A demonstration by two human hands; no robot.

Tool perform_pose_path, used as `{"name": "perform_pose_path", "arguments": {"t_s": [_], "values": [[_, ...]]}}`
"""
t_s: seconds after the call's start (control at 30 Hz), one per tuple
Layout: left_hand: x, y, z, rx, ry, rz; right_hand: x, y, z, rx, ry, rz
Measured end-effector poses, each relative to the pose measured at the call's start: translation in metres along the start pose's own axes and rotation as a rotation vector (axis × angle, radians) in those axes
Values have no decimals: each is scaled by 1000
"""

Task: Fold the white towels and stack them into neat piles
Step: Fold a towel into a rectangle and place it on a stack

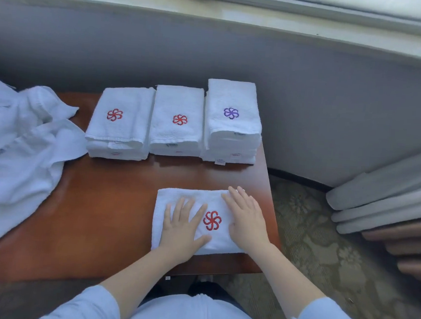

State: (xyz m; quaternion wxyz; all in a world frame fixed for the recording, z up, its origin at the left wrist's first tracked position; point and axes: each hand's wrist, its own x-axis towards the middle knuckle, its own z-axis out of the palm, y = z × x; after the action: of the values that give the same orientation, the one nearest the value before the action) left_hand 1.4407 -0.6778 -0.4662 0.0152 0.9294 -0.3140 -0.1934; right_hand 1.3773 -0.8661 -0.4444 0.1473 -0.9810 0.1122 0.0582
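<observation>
A brown wooden table (pixel 114 212) fills the lower left. A gray wall (pixel 310 96) runs behind it, with a bright window sill (pixel 141 0) along the top. Patterned carpet (pixel 311 242) covers the lower right.

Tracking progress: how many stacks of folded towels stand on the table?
3, in a row at the far edge: left stack, middle stack, right stack. Another folded towel lies nearer, unstacked.

Wooden table (pixel 104 214) (white towels (pixel 176 131) atop)
</observation>
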Motion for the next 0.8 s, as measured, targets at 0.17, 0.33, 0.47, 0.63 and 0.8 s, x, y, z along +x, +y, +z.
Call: {"name": "perform_pose_path", "arguments": {"t_s": [0.17, 0.33, 0.47, 0.63, 0.8], "values": [[5, -14, -3, -19, -135, 58, 12, 2, -1, -38, -276, -22], [12, -20, -12, 50, -245, 108, 18, 1, -5, -72, -385, 13], [16, -29, -22, 101, -224, 180, 17, -12, -9, -130, -382, 71], [13, -55, -37, 185, -171, 168, 6, -22, -5, -120, -430, 153], [0, -75, -49, 162, -108, -2, -1, -24, -1, 192, -577, 229]]}}
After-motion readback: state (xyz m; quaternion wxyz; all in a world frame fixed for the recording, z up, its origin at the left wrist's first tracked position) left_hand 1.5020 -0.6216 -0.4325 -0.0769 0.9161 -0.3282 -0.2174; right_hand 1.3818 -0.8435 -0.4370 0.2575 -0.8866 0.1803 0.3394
